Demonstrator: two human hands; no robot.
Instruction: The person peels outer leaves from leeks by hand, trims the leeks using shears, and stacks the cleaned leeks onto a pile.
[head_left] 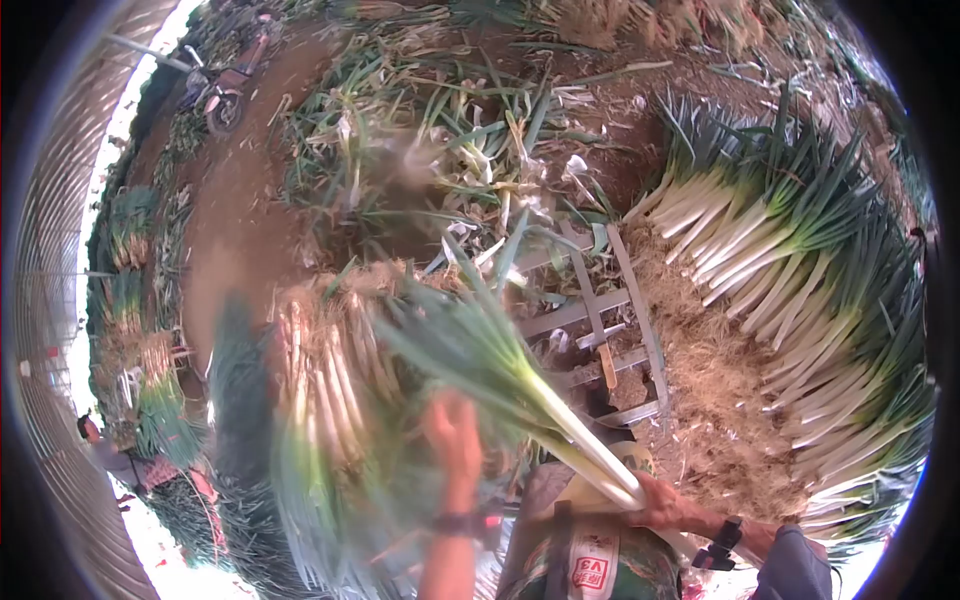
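Green leeks (575,435) clamped in right hand (655,503)
This side of metal rack (655,345); left hand (452,430) left of it, blurry, can't tell grip

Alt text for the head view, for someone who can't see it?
A person's right hand grips a few green onions by their white ends; the blurred left hand is near their leaves. Browner-stemmed onions lie at picture left, a long row of white-stemmed onions at right, and leaf scraps beyond.
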